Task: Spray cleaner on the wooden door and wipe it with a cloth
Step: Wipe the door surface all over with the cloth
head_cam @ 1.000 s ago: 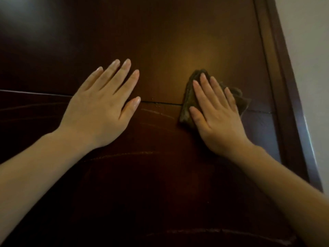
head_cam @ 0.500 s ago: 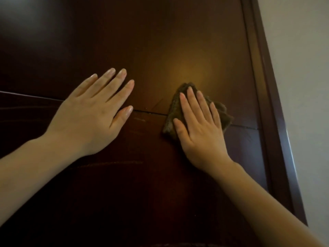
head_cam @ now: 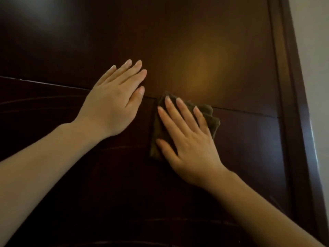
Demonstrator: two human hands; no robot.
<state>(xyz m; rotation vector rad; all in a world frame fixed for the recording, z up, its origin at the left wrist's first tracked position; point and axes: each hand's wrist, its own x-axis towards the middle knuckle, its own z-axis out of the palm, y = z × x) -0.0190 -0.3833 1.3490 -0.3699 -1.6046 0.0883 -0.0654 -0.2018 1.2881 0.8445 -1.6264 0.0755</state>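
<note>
Some bare door [head_cam: 245, 139] between cloth [head_cam: 212, 122] and right frame [head_cam: 293, 122].

Left hand [head_cam: 114, 100]: palm down, flat against the door [head_cam: 195, 41], its four fingers [head_cam: 124, 72] straight, close together and pointing up and to the right, the thumb set slightly apart below them. The bare left forearm enters from the lower left edge. Right hand [head_cam: 188, 139]: palm down, pressed flat on the cloth [head_cam: 212, 120], its fingers [head_cam: 200, 117] straight, slightly spread and pointing up and to the left, the thumb out to the left. The bare right forearm enters from the lower right corner. The two hands lie near each other without touching, the left a little higher.
</note>
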